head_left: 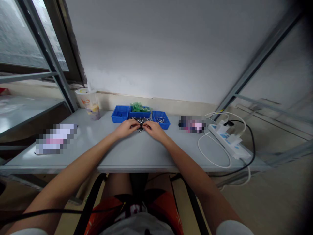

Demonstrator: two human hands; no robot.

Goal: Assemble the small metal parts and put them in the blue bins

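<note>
A heap of small, thin metal pieces (140, 121), like screws or pins, lies on the grey table in front of the blue trays. My left hand (127, 128) comes in from the left of the heap, thumb and fingertips pinched together. From the other side, my right hand (154, 129) has its fingers closed too, its tips close to those of the left. Whatever is between the fingertips is too small to make out. Behind the hands is a blue tray (140, 115) with green pieces (137, 107). To the right, another blue tray (166, 126) holds thin metal pieces.
A third blue tray (117, 119) sits at the left. A lidded drink cup (91, 103) is by the wall. Pixelated phone-like objects lie left (56, 138) and right (193, 124). On the right, a white power strip (230, 142) trails cables (254, 140) over the table edge.
</note>
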